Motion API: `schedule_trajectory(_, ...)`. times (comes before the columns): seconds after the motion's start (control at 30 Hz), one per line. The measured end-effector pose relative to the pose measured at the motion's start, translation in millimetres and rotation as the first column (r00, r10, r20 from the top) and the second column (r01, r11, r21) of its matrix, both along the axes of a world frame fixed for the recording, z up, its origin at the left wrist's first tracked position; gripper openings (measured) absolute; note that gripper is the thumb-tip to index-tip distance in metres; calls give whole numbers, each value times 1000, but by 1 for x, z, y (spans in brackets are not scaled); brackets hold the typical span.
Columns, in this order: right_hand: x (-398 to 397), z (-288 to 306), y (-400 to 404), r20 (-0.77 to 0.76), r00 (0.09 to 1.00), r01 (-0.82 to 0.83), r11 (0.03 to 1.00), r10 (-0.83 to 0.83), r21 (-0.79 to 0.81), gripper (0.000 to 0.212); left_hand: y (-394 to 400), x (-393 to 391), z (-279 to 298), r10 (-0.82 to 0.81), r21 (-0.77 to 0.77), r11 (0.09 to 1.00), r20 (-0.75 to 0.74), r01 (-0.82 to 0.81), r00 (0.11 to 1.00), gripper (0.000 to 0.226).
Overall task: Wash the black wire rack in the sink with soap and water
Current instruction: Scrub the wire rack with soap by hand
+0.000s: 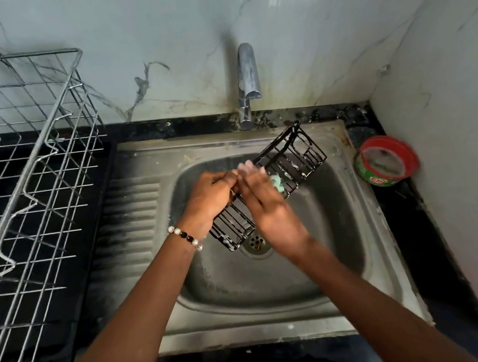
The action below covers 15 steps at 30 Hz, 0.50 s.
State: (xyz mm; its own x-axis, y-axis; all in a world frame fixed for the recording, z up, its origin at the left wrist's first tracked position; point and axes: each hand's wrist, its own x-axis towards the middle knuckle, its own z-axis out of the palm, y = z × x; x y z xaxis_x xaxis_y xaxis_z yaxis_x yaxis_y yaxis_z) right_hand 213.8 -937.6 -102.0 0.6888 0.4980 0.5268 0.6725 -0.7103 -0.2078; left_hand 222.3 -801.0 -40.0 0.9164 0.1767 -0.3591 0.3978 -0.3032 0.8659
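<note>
- The black wire rack (265,182) is being held tilted over the basin of the steel sink (173,335), its far end pointing up toward the tap (247,82) and its near end hanging just above the drain (256,242); white soap streaks are showing on its wires
- The left hand (214,197) is gripping the rack's near half, fingers curled round the upper rail
- The right hand (265,204) is lying across the middle of the rack and covering that section; its fingers are pressing a green sponge (277,182) against the wires, but how far they are curling round it cannot be told, the fingertips being blurred
- A beaded bracelet (185,238) is sitting on the left wrist
- A silver wire dish rack (29,190) is standing on the dark counter to the left, beside the sink's ribbed drainboard (133,222), well apart from the hands
- A red-rimmed green soap tub (387,159) is sitting open on the counter at the sink's right edge, near the corner wall
- No water is seen running from the tap
</note>
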Motion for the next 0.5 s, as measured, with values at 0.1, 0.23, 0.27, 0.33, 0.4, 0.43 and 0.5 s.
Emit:
schedule_trajectory(0.1,8,-6,-31,34,983,-175,972,182,-158,49,4,-5,1,3,-90,996,-17,-4,1000,32)
schedule_trajectory(0.23,29,9,-59,-91,995,-62,986,48,-152,53,-1,-6,8,30,-125,992,-45,-36,999,32)
schedule_trajectory(0.27,30,12,-56,-97,995,-8,996,-2,-92,54,-3,-5,11,29,-118,992,-46,-34,999,32)
schedule_trajectory(0.33,29,16,-55,-144,981,134,991,-128,27,75,-3,-2,16,18,-106,994,-45,-22,999,31)
schedule_trajectory(0.4,30,21,-57,-174,964,223,969,-204,102,86,-1,-2,19,10,-127,992,-46,-16,999,31)
schedule_trajectory(0.43,32,21,-58,-163,963,232,967,-213,109,86,-1,-2,20,11,-137,990,-48,-17,999,31)
schedule_trajectory(0.5,31,23,-58,-149,966,231,965,-213,121,86,0,-4,21,16,-143,989,-54,-23,998,31)
